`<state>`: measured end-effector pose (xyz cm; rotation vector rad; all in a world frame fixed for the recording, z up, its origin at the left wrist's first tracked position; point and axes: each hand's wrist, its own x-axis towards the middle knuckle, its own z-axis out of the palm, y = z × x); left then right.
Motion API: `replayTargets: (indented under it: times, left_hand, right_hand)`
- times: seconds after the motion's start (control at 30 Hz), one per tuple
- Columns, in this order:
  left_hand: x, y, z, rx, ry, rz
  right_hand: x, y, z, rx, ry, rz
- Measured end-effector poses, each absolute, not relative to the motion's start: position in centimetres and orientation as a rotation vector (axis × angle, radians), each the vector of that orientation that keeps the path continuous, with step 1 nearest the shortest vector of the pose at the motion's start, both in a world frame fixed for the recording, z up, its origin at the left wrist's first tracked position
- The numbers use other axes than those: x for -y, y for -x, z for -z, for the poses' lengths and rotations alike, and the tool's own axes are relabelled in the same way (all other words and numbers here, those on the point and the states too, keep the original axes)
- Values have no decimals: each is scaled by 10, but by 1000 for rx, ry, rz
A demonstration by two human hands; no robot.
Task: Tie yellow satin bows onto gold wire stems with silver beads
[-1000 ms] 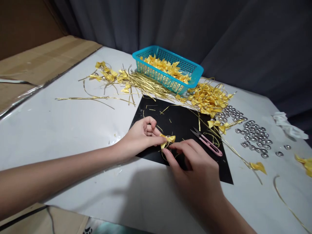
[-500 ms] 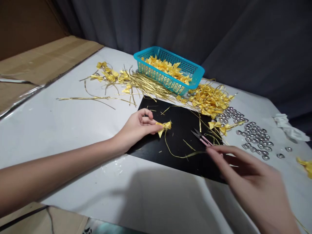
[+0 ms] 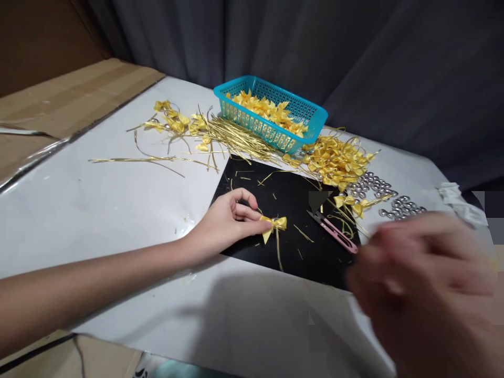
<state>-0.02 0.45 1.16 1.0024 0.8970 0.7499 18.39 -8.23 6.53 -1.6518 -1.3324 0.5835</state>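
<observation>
Between thumb and fingers, my left hand (image 3: 242,218) pinches a yellow ribbon bow (image 3: 279,223) above the black mat (image 3: 244,247). A thin gold tie hangs down from the bow. My right hand (image 3: 417,278) is smeared by motion at the right, off the mat's near right corner; its fingers cannot be made out, nor anything in them. Left of it, pink thread snips (image 3: 334,234) lie on the mat among short gold offcuts (image 3: 303,232). Beyond the snips rests a loose bow with gold ties (image 3: 356,205).
A blue basket (image 3: 271,123) of yellow bows stands at the back, with a bundle of gold ties (image 3: 240,137) in front. To its right lie a heap of bows (image 3: 334,157) and scattered silver beads (image 3: 401,207). More bows (image 3: 173,121) lie at the left. A grey curtain (image 3: 275,42) hangs behind.
My right hand has swung right and toward me, away from the snips, which now show whole. My left hand and the bow have shifted slightly right and nearer.
</observation>
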Motion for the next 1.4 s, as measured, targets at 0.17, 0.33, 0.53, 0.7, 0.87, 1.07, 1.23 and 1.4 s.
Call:
replayTargets:
  times: [0.17,0.33,0.53,0.7,0.87,1.07,1.23,1.4]
  left_hand:
    - [5,0,-15,-832,-898,-725]
    - [6,-2,-17,-868,-847,-726]
    - [9,-2,-18,-933,-792,-770]
    - [11,-4,-16,-923,-774,-768]
    - [10,-4,-14,-907,-760,-858]
    - [9,-4,-16,-932,-757,-866]
    - [10,-5,-17,-925,-751,-845]
    - [10,-4,-18,-922,-798,-862]
  right_hand:
    - [62,-129,-38,1147,1620,-1008]
    - [64,-130,-31,1060,1691,-895]
    - [67,-125,-32,1017,1722,-868]
    - [66,-126,-28,1054,1725,-864]
    - [67,-129,-22,1227,1661,-851]
    - [68,-127,-23,1239,1668,-828]
    - [66,-125,-20,1210,1647,-840]
    - [65,-125,-23,1138,1639,-947]
